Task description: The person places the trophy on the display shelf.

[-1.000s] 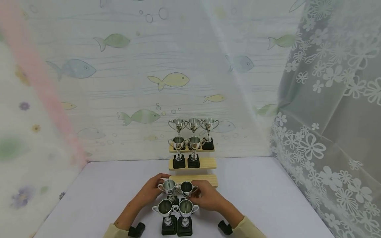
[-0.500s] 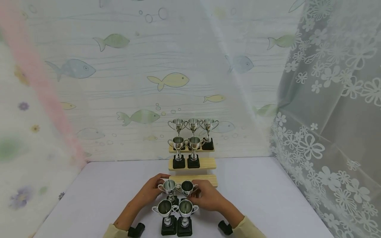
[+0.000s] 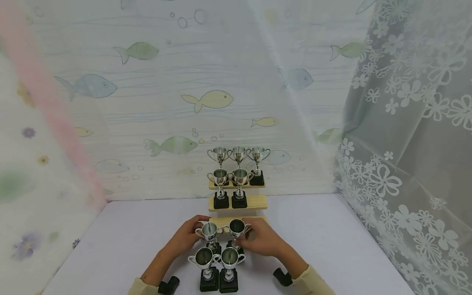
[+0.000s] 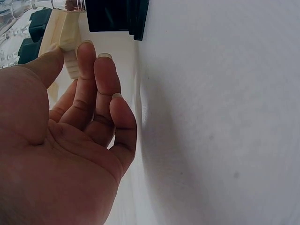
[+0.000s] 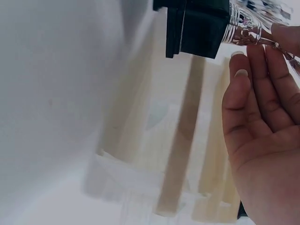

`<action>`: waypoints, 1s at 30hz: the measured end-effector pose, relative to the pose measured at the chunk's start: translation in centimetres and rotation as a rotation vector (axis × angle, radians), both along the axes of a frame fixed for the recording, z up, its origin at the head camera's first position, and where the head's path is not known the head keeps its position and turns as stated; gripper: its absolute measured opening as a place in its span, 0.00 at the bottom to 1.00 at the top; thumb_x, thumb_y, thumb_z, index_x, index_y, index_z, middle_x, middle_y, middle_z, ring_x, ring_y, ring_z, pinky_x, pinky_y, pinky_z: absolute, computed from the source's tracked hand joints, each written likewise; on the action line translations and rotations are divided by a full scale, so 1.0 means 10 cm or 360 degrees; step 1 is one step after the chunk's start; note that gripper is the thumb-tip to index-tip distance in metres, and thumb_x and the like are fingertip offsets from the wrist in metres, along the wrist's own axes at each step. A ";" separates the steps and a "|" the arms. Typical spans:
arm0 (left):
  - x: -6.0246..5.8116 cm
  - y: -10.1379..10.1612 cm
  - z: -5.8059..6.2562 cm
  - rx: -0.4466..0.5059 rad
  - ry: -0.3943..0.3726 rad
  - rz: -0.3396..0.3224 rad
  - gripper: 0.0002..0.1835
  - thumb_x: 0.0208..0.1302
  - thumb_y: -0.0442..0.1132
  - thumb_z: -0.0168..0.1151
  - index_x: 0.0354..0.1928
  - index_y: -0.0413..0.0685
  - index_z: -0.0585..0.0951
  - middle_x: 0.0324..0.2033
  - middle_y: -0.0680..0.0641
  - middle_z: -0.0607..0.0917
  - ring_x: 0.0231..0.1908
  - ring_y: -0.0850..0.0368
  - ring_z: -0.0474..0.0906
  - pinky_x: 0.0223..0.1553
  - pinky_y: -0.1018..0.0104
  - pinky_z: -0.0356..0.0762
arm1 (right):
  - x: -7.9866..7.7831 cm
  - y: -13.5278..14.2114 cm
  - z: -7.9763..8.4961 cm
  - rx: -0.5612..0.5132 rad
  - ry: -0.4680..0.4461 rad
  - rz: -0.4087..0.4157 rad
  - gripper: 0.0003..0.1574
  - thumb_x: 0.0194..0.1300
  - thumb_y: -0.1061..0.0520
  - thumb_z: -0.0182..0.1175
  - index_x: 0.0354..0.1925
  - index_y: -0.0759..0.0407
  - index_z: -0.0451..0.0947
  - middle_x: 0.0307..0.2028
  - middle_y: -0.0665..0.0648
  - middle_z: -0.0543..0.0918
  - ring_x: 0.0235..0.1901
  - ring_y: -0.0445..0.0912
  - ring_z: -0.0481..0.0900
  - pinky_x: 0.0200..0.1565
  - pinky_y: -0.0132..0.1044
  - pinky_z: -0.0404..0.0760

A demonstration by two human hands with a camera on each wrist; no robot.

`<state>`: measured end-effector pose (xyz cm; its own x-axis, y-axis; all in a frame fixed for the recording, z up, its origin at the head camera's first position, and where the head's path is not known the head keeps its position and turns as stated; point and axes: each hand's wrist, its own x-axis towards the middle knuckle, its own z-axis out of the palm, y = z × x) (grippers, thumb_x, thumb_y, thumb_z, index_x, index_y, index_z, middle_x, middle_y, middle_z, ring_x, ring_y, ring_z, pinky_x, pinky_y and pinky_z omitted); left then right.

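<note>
Right hand (image 3: pixel 260 240): fingers (image 5: pixel 255 89) pinched on the stem of one small silver trophy (image 3: pixel 237 228), held tilted and raised, its black base (image 5: pixel 199 26) off the bench (image 3: pixel 332 246) just before the lowest step of the wooden tiered shelf (image 3: pixel 258 202). Left hand (image 3: pixel 183 239): fingers (image 4: pixel 96 89) loosely extended beside the second trophy (image 3: pixel 209 232); from the head view they appear to touch or steady its cup, but the wrist view shows no closed grip, so I read it as relaxed, holding nothing. Risks, as judgement: the pinch sits low on a thin stem with the heavy base beneath, so the trophy could swing or slip; its handle is close to that of the second trophy and could catch and topple it; the narrow step leaves little margin, and a base set over the edge would tip forward onto the two front trophies (image 3: pixel 216 258). Count: nine trophies in all — three on the top step, two on the middle step, none on the lowest, three standing on the bench, one in hand. One shelf with three steps. Two hands, pale sleeves at both wrists.
</note>
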<state>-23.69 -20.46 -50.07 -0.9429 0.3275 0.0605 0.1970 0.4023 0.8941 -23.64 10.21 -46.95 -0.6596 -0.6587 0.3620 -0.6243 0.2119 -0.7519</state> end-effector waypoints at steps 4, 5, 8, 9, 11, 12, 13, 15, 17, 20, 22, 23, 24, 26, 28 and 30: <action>0.00 0.00 -0.01 -0.0004 0.0013 0.0012 0.30 0.66 0.21 0.54 0.71 0.33 0.72 0.45 0.44 0.88 0.35 0.53 0.76 0.34 0.66 0.75 | 0.00 0.04 0.08 -0.0035 0.0043 0.0006 0.11 0.65 0.60 0.72 0.43 0.48 0.84 0.38 0.49 0.88 0.38 0.37 0.84 0.42 0.37 0.86; -0.01 0.00 -0.01 -0.0006 0.0013 0.0014 0.30 0.66 0.21 0.54 0.71 0.33 0.72 0.44 0.44 0.88 0.35 0.53 0.76 0.34 0.66 0.74 | 0.00 0.05 0.09 -0.0045 0.0049 0.0004 0.10 0.65 0.60 0.72 0.43 0.48 0.84 0.38 0.49 0.88 0.38 0.37 0.84 0.42 0.38 0.86; -0.01 0.00 -0.01 -0.0012 0.0012 0.0013 0.30 0.65 0.20 0.54 0.71 0.33 0.72 0.44 0.44 0.88 0.35 0.53 0.76 0.34 0.66 0.74 | 0.01 0.07 0.14 -0.0053 0.0045 -0.0033 0.06 0.66 0.59 0.72 0.41 0.51 0.86 0.37 0.46 0.89 0.37 0.36 0.84 0.42 0.41 0.86; -0.02 0.00 -0.01 -0.0024 0.0012 0.0011 0.30 0.65 0.20 0.53 0.71 0.34 0.72 0.44 0.44 0.88 0.35 0.53 0.76 0.34 0.66 0.74 | 0.01 0.08 0.15 -0.0057 0.0037 -0.0047 0.05 0.66 0.59 0.73 0.40 0.51 0.86 0.37 0.46 0.89 0.37 0.36 0.84 0.43 0.42 0.86; -0.02 -0.01 -0.02 -0.0034 0.0014 0.0001 0.30 0.65 0.21 0.53 0.71 0.34 0.72 0.44 0.44 0.88 0.35 0.54 0.76 0.35 0.66 0.74 | 0.01 0.09 0.17 -0.0061 0.0026 -0.0080 0.04 0.65 0.59 0.73 0.39 0.52 0.87 0.37 0.47 0.90 0.38 0.37 0.84 0.44 0.43 0.86; -0.02 -0.01 -0.02 -0.0031 0.0015 -0.0005 0.30 0.65 0.21 0.53 0.71 0.34 0.72 0.44 0.44 0.88 0.35 0.54 0.76 0.35 0.66 0.74 | 0.01 0.10 0.17 -0.0065 0.0019 -0.0095 0.04 0.66 0.58 0.73 0.39 0.52 0.87 0.37 0.48 0.90 0.39 0.38 0.85 0.45 0.44 0.86; -0.02 -0.02 -0.02 -0.0030 0.0015 -0.0011 0.30 0.66 0.21 0.53 0.71 0.34 0.72 0.44 0.44 0.88 0.34 0.55 0.76 0.35 0.66 0.74 | 0.01 0.11 0.18 -0.0074 0.0016 -0.0106 0.04 0.65 0.59 0.73 0.39 0.52 0.87 0.38 0.49 0.90 0.39 0.39 0.85 0.45 0.43 0.86; -0.03 -0.02 -0.03 -0.0042 0.0010 -0.0013 0.30 0.67 0.21 0.53 0.71 0.35 0.72 0.45 0.44 0.88 0.34 0.56 0.76 0.35 0.67 0.74 | 0.01 0.13 0.20 -0.0103 0.0023 -0.0118 0.04 0.65 0.60 0.73 0.39 0.54 0.88 0.38 0.50 0.90 0.40 0.40 0.85 0.46 0.44 0.86; -0.04 -0.02 -0.04 -0.0039 0.0009 -0.0017 0.29 0.67 0.21 0.53 0.71 0.35 0.72 0.45 0.44 0.88 0.34 0.56 0.75 0.34 0.67 0.73 | 0.01 0.15 0.22 -0.0130 0.0048 -0.0136 0.04 0.65 0.61 0.73 0.39 0.54 0.88 0.38 0.49 0.89 0.40 0.41 0.85 0.45 0.45 0.87; -0.05 -0.01 -0.05 -0.0065 0.0009 -0.0006 0.29 0.68 0.21 0.52 0.72 0.36 0.72 0.45 0.45 0.87 0.33 0.56 0.75 0.33 0.67 0.72 | 0.00 0.18 0.24 -0.0165 0.0084 -0.0170 0.05 0.66 0.63 0.72 0.39 0.54 0.88 0.38 0.47 0.88 0.39 0.41 0.85 0.45 0.45 0.86; -0.05 -0.01 -0.06 -0.0064 0.0014 -0.0006 0.29 0.68 0.21 0.53 0.71 0.35 0.72 0.45 0.44 0.87 0.33 0.56 0.75 0.33 0.67 0.72 | -0.01 0.20 0.25 -0.0175 0.0093 -0.0196 0.05 0.67 0.63 0.71 0.40 0.54 0.87 0.38 0.47 0.88 0.39 0.42 0.84 0.45 0.46 0.86; -0.05 -0.01 -0.06 -0.0060 0.0013 -0.0005 0.29 0.68 0.21 0.53 0.71 0.35 0.72 0.45 0.44 0.87 0.33 0.56 0.75 0.33 0.67 0.72 | -0.01 0.22 0.25 -0.0177 0.0093 -0.0209 0.06 0.67 0.63 0.71 0.41 0.54 0.87 0.39 0.47 0.88 0.39 0.43 0.84 0.45 0.46 0.86; -0.04 -0.02 -0.06 -0.0061 0.0014 -0.0005 0.29 0.68 0.21 0.53 0.71 0.35 0.72 0.45 0.44 0.87 0.33 0.56 0.75 0.32 0.67 0.72 | -0.02 0.23 0.25 -0.0180 0.0095 -0.0222 0.05 0.68 0.63 0.71 0.41 0.54 0.87 0.39 0.48 0.88 0.39 0.43 0.84 0.46 0.45 0.86; -0.04 -0.02 -0.06 -0.0060 0.0011 -0.0004 0.28 0.69 0.22 0.53 0.71 0.35 0.72 0.45 0.44 0.87 0.33 0.56 0.75 0.32 0.67 0.72 | -0.03 0.25 0.25 -0.0181 0.0097 -0.0244 0.06 0.68 0.63 0.70 0.42 0.54 0.86 0.40 0.49 0.88 0.39 0.43 0.84 0.46 0.44 0.86; -0.04 -0.01 -0.06 -0.0061 0.0010 0.0002 0.29 0.68 0.21 0.53 0.71 0.35 0.72 0.44 0.44 0.87 0.33 0.55 0.75 0.33 0.67 0.72 | -0.04 0.26 0.25 -0.0189 0.0101 -0.0267 0.06 0.69 0.62 0.70 0.43 0.54 0.86 0.40 0.50 0.88 0.40 0.42 0.84 0.47 0.44 0.85; -0.03 -0.01 -0.06 -0.0066 0.0016 0.0004 0.29 0.68 0.21 0.53 0.71 0.34 0.72 0.44 0.44 0.87 0.34 0.55 0.75 0.33 0.67 0.72 | -0.06 0.27 0.26 -0.0202 0.0109 -0.0289 0.05 0.70 0.62 0.69 0.43 0.54 0.86 0.40 0.50 0.88 0.40 0.42 0.84 0.47 0.43 0.85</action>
